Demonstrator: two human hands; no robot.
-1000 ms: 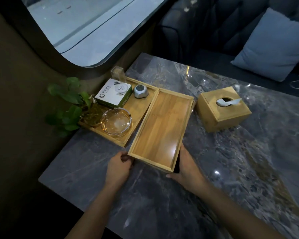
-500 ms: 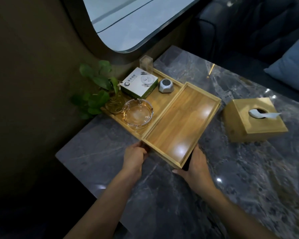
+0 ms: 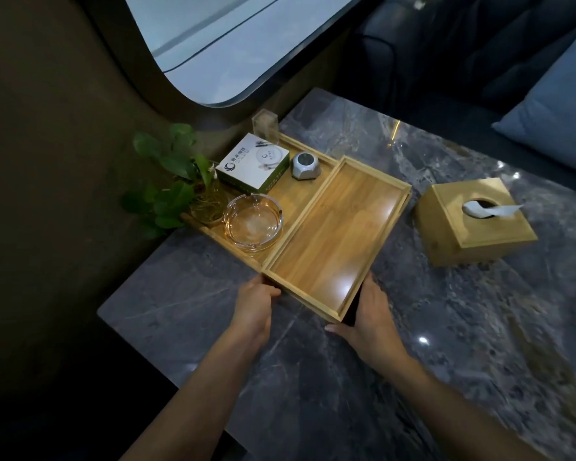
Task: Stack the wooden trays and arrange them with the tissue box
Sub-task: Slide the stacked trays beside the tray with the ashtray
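Since a second ago, my view has swung left and the empty wooden tray (image 3: 336, 237) has slid a little closer to the loaded tray (image 3: 290, 191), its long left rim now lying tight along that tray's right edge.

Nearest to me, my left hand (image 3: 255, 306) is curled around the empty tray's near-left corner, fingers tucked under the rim. My right hand (image 3: 371, 316) is pressed flat against the near-right corner, thumb along the tray's right wall and fingers spread on the marble table (image 3: 446, 344). Both hands are well apart, each clamped on one end of the tray's near short side. That near end seems slightly raised off the marble, though I cannot tell for sure; a dark shadow sits under the right corner.

Beyond my hands the empty tray runs away to the far right, its floor bare and shiny. Beside it on the left, the loaded tray carries a glass ashtray (image 3: 253, 221) at its near end, then a white and green box (image 3: 251, 164) and a small grey gadget (image 3: 306, 164) farther back, with a clear plastic holder (image 3: 265, 126) at the far corner. A green plant (image 3: 173, 181) in a glass jar stands at that tray's left edge, against the wall.

To the right, well apart from both trays, the wooden tissue box (image 3: 473, 221) stands on the marble with a white tissue poking out of its round hole. Farther still, a blue cushion (image 3: 552, 104) leans on the dark sofa.
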